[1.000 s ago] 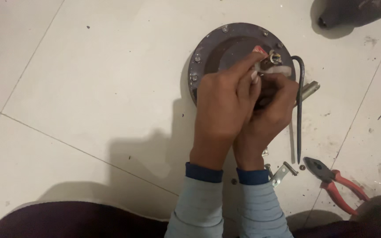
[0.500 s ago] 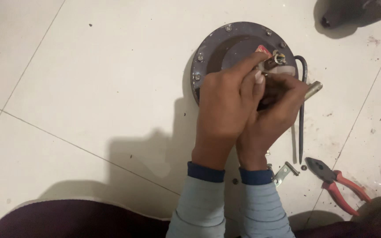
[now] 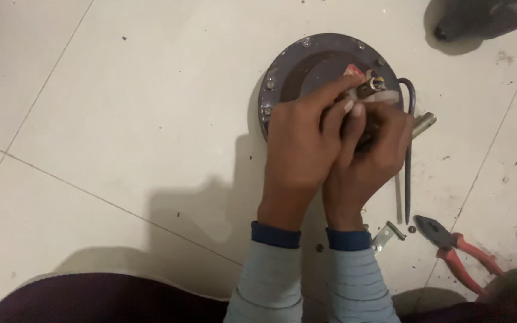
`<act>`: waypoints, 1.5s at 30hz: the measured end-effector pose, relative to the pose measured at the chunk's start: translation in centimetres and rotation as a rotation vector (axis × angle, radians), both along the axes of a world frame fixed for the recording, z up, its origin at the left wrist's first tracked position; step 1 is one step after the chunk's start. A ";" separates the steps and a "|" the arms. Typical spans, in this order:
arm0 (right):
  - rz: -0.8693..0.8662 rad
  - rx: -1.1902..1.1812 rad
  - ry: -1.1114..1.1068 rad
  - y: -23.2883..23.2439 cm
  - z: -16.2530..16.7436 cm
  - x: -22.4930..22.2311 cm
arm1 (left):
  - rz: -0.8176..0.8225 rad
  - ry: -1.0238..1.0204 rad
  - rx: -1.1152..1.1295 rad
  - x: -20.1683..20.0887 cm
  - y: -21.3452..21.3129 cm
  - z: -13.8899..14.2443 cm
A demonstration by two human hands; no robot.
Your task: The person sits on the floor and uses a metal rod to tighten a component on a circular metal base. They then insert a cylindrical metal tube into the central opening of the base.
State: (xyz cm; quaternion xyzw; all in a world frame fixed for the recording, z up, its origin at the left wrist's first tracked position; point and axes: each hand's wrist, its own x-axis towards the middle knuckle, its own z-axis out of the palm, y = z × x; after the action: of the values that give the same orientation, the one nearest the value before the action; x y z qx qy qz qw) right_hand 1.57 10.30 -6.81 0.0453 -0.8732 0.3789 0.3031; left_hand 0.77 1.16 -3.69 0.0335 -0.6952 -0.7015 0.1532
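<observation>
A round grey metal flange plate [image 3: 297, 57] with bolts along its rim lies on the tiled floor. Near its centre are a brass terminal [image 3: 377, 82] and a small red part [image 3: 354, 70]. My left hand [image 3: 303, 146] and my right hand [image 3: 369, 158] are pressed together over the plate's lower right side. The fingers of both curl around a fitting there, which they mostly hide. A dark bent rod [image 3: 408, 149] runs down from the plate beside my right hand. A brass tube end [image 3: 423, 124] sticks out past my right knuckles.
Red-handled pliers [image 3: 459, 251] lie on the floor at the lower right. A small metal bracket with a screw [image 3: 388, 234] sits by my right sleeve. A dark object [image 3: 480, 18] is at the top right corner. My dark-clothed legs fill the bottom edge.
Both hands stay clasped on the fitting with only slight finger shifts. The view has drifted a little, so the plate sits marginally lower in the frame.
</observation>
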 end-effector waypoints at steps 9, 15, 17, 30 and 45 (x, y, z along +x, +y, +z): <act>0.025 0.003 0.004 0.0 0.0 -0.1 | 0.019 0.014 -0.016 -0.4 0.1 -0.6; 0.044 -0.106 -0.021 0.2 0.1 0.0 | -0.009 -0.030 -0.002 -0.2 0.1 -0.3; 0.058 -0.048 -0.002 0.2 0.1 0.1 | 0.008 -0.014 0.002 -0.1 0.0 -0.2; 0.018 -0.030 -0.003 0.1 -0.3 0.2 | -0.005 -0.042 -0.002 -0.1 0.0 -0.3; 0.020 -0.018 0.014 -0.5 -0.1 -0.1 | 0.011 -0.017 0.007 0.0 0.0 -0.4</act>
State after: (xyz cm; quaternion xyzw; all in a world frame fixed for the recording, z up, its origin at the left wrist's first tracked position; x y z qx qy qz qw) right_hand 1.48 9.79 -6.94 0.0538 -0.8672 0.3894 0.3057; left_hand 0.74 1.20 -4.06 0.0437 -0.6939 -0.7028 0.1508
